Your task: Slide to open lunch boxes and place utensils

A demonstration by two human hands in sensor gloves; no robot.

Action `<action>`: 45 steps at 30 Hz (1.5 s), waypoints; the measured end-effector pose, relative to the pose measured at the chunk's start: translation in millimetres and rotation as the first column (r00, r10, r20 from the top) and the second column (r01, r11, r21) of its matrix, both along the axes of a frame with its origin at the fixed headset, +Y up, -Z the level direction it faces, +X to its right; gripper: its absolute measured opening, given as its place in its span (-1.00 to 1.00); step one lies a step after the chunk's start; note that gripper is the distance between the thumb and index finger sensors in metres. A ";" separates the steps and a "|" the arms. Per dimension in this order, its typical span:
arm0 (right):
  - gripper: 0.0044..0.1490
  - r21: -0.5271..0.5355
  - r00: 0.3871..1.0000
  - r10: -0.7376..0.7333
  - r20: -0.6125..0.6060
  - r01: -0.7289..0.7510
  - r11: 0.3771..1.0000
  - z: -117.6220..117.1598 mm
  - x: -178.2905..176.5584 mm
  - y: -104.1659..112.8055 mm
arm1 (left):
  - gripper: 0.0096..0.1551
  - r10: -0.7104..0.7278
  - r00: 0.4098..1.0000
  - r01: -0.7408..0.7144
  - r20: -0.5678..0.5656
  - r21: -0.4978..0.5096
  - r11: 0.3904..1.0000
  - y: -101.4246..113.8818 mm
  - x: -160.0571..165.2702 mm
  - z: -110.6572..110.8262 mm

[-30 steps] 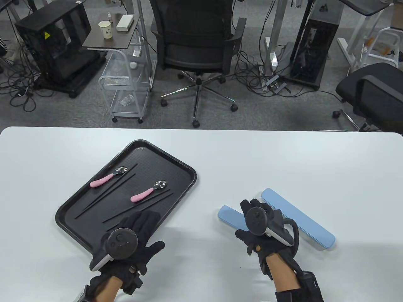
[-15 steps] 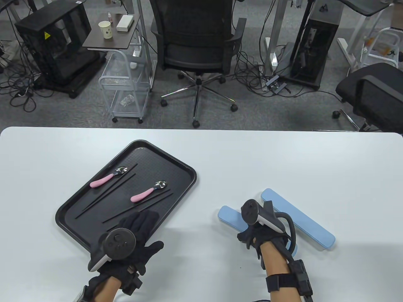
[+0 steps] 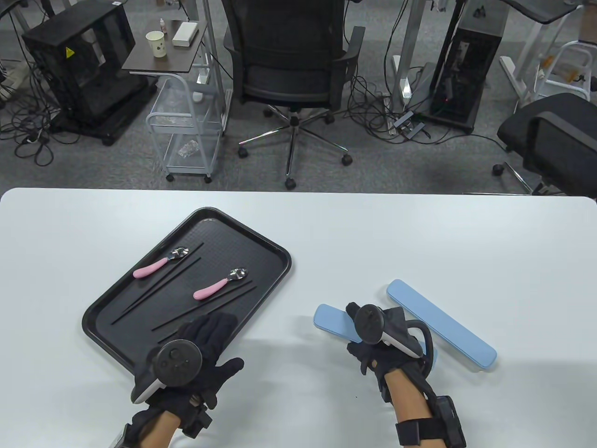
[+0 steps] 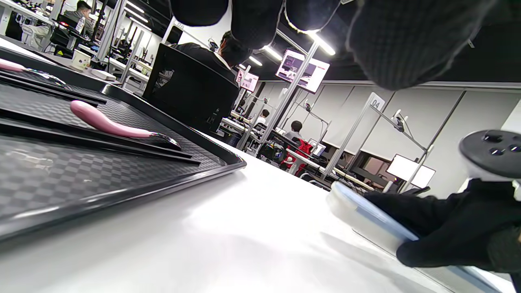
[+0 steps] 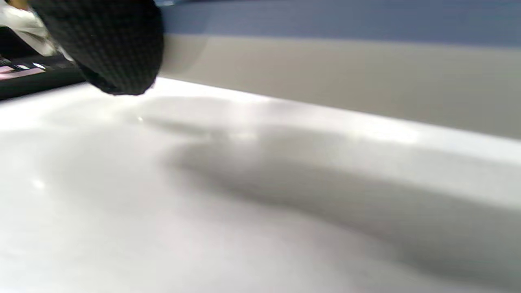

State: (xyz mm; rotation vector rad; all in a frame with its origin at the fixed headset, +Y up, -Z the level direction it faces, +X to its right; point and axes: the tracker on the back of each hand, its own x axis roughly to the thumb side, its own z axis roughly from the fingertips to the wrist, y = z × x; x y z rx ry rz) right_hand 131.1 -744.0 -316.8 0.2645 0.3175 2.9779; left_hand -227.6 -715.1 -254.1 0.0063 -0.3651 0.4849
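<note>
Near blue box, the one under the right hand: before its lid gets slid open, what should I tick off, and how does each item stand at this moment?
1. Right hand grips the near blue box: ok; in the left wrist view its fingers wrap the box.
2. Lid on the near blue box slid back: cannot tell, the hand covers it.
3. Far blue box lies closed on the table: ok.
4. Two pink spoons and black chopsticks lie in the black tray: ok.
5. Left hand free to help: ok, it holds nothing, at the tray's near edge.
</note>
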 end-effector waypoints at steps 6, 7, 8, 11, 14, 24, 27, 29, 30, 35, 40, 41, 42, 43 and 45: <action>0.02 0.076 0.988 -0.036 -0.147 0.047 0.996 25.9 -28.2 27.2 | 0.00 -0.022 0.998 0.022 0.050 0.000 1.000 -3.1 12.9 3.4; 0.01 0.081 0.984 -0.041 -0.171 0.056 0.995 30.1 -33.1 29.8 | 0.01 -0.025 0.998 0.025 0.058 0.001 1.000 -3.3 14.8 4.0; 0.01 0.090 0.977 -0.041 -0.208 0.061 0.994 36.6 -40.3 33.2 | 0.01 -0.031 0.997 0.031 0.071 0.003 1.000 -3.7 18.2 5.2; 0.01 0.102 0.959 -0.058 -0.279 0.089 0.991 50.9 -56.3 37.4 | 0.04 -0.049 0.993 0.048 0.107 0.010 0.999 -4.9 26.8 7.8; 0.01 0.098 0.944 -0.044 -0.328 0.080 0.992 60.5 -69.9 38.5 | 0.09 -0.066 0.985 0.062 0.157 0.027 0.998 -5.7 36.8 11.7; 0.02 0.105 0.904 -0.079 -0.421 0.135 0.985 76.7 -89.6 39.6 | 0.13 -0.100 0.964 0.085 0.246 0.070 0.994 -10.2 57.6 18.4; 0.02 0.109 0.902 -0.071 -0.427 0.129 0.986 78.1 -92.2 38.1 | 0.12 -0.090 0.964 0.071 0.249 0.086 0.994 -10.7 59.3 18.2; 0.02 0.108 0.902 -0.070 -0.425 0.127 0.986 76.5 -91.3 37.7 | 0.13 -0.084 0.968 0.064 0.238 0.090 0.994 -10.4 59.0 17.3; 0.01 0.101 0.901 -0.078 -0.427 0.133 0.986 75.9 -90.9 37.7 | 0.14 -0.080 0.967 0.060 0.242 0.093 0.994 -10.0 59.0 16.9; 0.02 0.109 0.905 -0.086 -0.417 0.144 0.984 75.4 -88.2 39.8 | 0.17 -0.064 0.970 0.045 0.236 0.087 0.995 -6.8 58.1 14.4; 0.01 0.143 0.924 -0.021 -0.381 0.082 0.986 71.6 -80.0 40.1 | 0.17 -0.117 0.977 0.099 0.179 0.102 0.990 -6.6 51.6 13.0; 0.01 0.155 0.927 -0.008 -0.376 0.072 0.985 68.8 -74.7 40.6 | 0.17 -0.117 0.978 0.099 0.173 0.104 0.990 -6.5 46.9 10.7; 0.00 0.132 0.934 -0.048 -0.353 0.100 0.986 64.5 -65.5 40.1 | 0.16 -0.079 0.983 0.068 0.165 0.069 0.995 -7.5 39.5 7.1; 0.00 0.107 0.938 -0.075 -0.339 0.118 0.987 62.5 -60.4 39.5 | 0.14 -0.053 0.986 0.046 0.161 0.048 0.998 -8.0 34.7 5.5; 0.00 0.117 0.950 -0.067 -0.306 0.108 0.987 56.6 -46.6 37.4 | 0.00 -0.037 0.990 0.035 0.137 0.017 0.999 -8.1 23.7 0.8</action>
